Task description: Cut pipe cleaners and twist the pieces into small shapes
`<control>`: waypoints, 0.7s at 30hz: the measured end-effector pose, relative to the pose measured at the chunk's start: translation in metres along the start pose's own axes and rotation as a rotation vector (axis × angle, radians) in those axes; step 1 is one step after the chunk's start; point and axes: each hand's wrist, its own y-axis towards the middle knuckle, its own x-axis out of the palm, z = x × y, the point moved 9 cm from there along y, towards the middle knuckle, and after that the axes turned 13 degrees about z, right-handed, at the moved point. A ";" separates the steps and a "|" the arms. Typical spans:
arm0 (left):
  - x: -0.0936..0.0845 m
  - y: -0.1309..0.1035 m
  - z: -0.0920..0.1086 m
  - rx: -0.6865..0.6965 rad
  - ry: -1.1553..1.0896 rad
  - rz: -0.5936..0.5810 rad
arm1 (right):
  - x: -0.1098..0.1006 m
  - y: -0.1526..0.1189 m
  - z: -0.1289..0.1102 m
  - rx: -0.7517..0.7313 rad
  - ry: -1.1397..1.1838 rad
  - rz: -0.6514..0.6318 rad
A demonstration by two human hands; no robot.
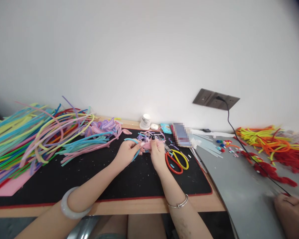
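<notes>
My left hand [127, 153] is closed in a pinch on a light-blue pipe cleaner [137, 155], which bends out above and below the fingers. Between both hands lies a fuzzy pink pipe-cleaner piece [147, 145]. My right hand [157, 156] is closed on that pink piece, thumb on top; the fingers underneath are hidden. Just right of this hand rest scissors [176, 172] with one red and one yellow handle. Short purple and pink cut bits [149, 134] lie behind the hands on the black mat [139, 181].
Long pipe cleaners [47, 132] in many colours pile up at left. A paper cup [145, 122], a white case [154, 126] and a phone-like item [181, 134] stand along the wall. At right, another person's hand [292, 210] rests by a grey table [229, 176]; a black cable [231, 124] hangs across.
</notes>
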 end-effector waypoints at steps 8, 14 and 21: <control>-0.002 0.000 -0.010 -0.125 -0.233 -0.006 | 0.005 -0.002 0.004 0.056 0.059 -0.104; 0.006 -0.003 -0.016 -0.215 -0.302 -0.073 | 0.005 -0.001 0.002 0.037 0.073 -0.103; 0.014 -0.008 -0.019 -0.266 -0.246 -0.163 | 0.005 -0.001 0.000 -0.001 0.018 -0.122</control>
